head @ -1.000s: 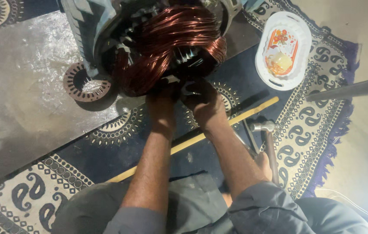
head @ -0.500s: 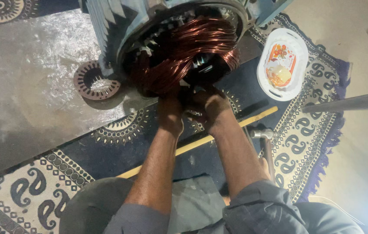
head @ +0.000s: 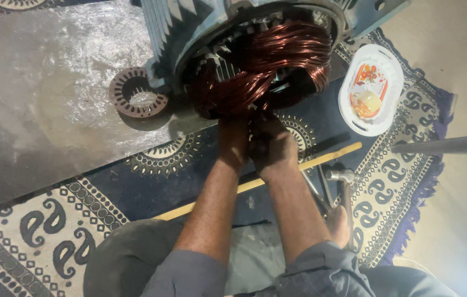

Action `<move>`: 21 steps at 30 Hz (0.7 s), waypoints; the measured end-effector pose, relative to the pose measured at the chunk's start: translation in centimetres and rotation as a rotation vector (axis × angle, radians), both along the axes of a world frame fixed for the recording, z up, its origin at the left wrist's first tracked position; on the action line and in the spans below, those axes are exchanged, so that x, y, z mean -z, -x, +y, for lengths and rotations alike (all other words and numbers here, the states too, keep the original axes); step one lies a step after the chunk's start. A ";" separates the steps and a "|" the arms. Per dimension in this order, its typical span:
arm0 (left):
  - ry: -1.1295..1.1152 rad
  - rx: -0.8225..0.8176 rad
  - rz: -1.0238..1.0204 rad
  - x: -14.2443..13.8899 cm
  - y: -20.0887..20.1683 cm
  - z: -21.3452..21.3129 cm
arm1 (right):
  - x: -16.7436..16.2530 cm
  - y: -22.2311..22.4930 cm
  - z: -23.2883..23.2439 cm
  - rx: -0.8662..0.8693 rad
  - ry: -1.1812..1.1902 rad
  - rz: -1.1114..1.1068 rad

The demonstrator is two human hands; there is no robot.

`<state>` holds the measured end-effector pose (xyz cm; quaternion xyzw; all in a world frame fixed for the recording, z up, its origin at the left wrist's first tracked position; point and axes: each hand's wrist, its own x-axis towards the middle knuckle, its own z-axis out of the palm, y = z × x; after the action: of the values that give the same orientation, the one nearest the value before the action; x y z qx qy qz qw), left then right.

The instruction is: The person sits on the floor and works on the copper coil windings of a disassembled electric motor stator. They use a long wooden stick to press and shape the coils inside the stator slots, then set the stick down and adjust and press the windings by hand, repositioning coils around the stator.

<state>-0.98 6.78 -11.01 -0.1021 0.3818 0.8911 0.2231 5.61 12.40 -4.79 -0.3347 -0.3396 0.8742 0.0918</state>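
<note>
Copper wire coils (head: 261, 69) lie just above both hands. Left hand (head: 232, 144) and right hand (head: 273, 147) side by side, fingers pinching lowest coil loops.

- A large finned grey metal motor housing (head: 189, 33) lies at the top centre, on a grey metal sheet (head: 35, 110) that covers the upper left of a dark blue and cream patterned rug (head: 52, 231).
- Thick copper wire coils (head: 261, 66) sit inside the housing's open end.
- The left hand (head: 233, 140) and right hand (head: 272, 146), side by side, touch the coils' lower edge.
- A round slotted steel ring (head: 134, 93) lies on the sheet, left of the housing.
- A white oval plastic tray (head: 371, 91) rests on the rug, right of the coils.
- A long pale wooden stick (head: 327, 157) runs across the rug beneath both forearms.
- A steel-headed hammer (head: 343, 179) lies right of the right forearm.
</note>
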 end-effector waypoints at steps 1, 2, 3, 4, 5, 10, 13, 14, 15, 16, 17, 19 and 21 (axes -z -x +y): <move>0.048 -0.024 0.051 -0.1 0.0 0.2 | -0.1 -0.1 0.2 -0.022 -0.013 -0.016; 0.092 -0.046 0.106 -0.1 -0.1 0.4 | -0.3 -0.2 0.5 -0.042 -0.030 -0.027; 0.075 -0.050 0.111 0.0 -0.2 0.5 | -0.4 -0.2 0.7 -0.063 -0.049 -0.033; 0.059 -0.057 0.117 -0.1 -0.3 0.4 | -0.5 -0.3 0.8 -0.055 -0.056 -0.049; 0.047 -0.065 0.120 -0.2 -0.6 0.3 | -0.5 -0.3 0.8 -0.049 -0.059 -0.068; 0.222 -0.175 -0.008 -1.4 -2.8 -1.8 | -0.3 -0.7 -0.2 -0.027 -0.052 -0.136; 0.206 -0.254 0.108 -1.7 -3.7 -2.7 | -0.4 -0.7 -0.7 -0.027 -0.064 -0.088; 0.157 -0.279 0.151 -1.7 -3.7 -2.8 | -0.5 -0.7 -0.7 -0.019 -0.060 -0.086; 0.033 -0.285 0.046 -1.6 -3.7 -2.8 | -0.5 -0.7 -0.7 -0.009 -0.056 -0.087; -0.090 -0.289 -0.063 -1.5 -3.6 -2.8 | -0.5 -0.7 -0.7 -0.027 -0.057 -0.082; -0.214 -0.291 -0.172 -1.3 -3.5 -2.7 | -0.5 -0.6 -0.6 -0.043 -0.059 -0.079; -0.097 -0.306 -0.188 -0.9 -3.3 -2.4 | -0.3 -0.6 -0.2 -0.066 -0.038 -0.016; -0.060 -0.277 -0.149 -0.3 -3.2 -2.3 | 0.1 -0.7 0.1 -0.090 0.011 0.095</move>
<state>2.22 4.45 -10.70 -0.2130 0.3195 0.9143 0.1289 6.35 12.46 -4.88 -0.2779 -0.3445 0.8942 0.0666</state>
